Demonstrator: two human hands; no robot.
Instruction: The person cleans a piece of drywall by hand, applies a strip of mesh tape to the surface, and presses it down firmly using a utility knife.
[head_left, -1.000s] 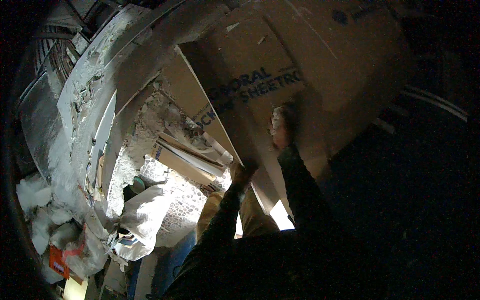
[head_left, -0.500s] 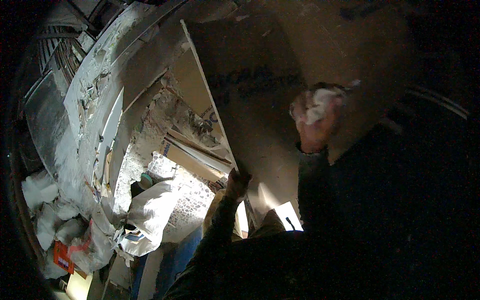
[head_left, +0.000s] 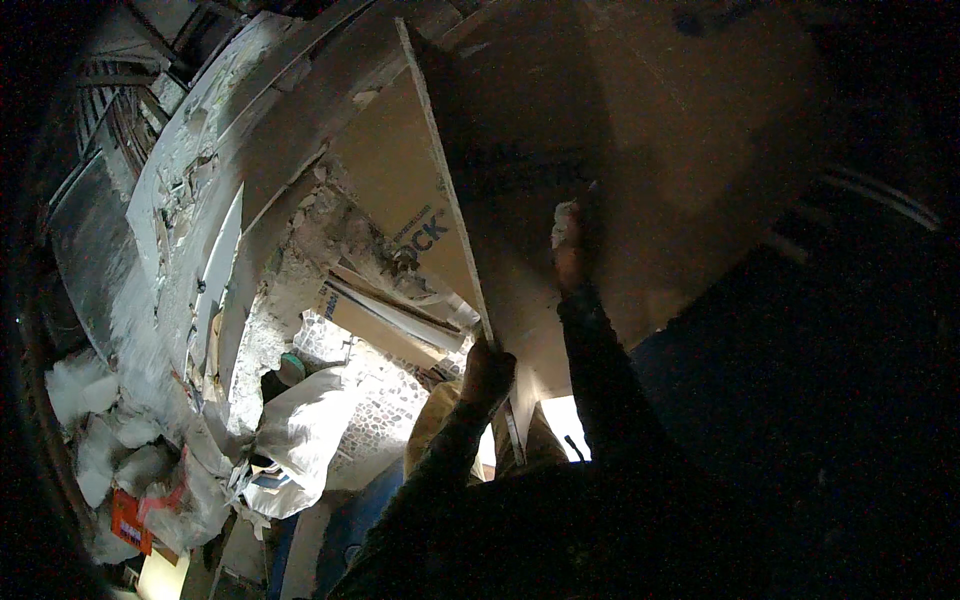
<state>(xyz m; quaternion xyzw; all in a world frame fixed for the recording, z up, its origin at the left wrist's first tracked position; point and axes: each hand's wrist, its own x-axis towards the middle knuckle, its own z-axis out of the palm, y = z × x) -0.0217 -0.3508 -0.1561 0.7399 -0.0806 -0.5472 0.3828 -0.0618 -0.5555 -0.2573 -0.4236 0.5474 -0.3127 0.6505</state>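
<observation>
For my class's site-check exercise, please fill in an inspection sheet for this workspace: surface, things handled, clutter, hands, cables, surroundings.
Surface: patterned floor, brightly lit where it shows.
Things handled: large brown board, tilted, one long edge showing pale; pale item, kind unclear.
Clutter: white sack and board strips on the floor; plastic bags and orange-red packet at lower left.
Hands: left hand grips the large brown board's pale edge; right hand holds the pale item in front of that board, contact unclear.
Cables: nothing seen for certain.
Surroundings: dusty, broken sheets at left; the right side is too dark to read.
</observation>
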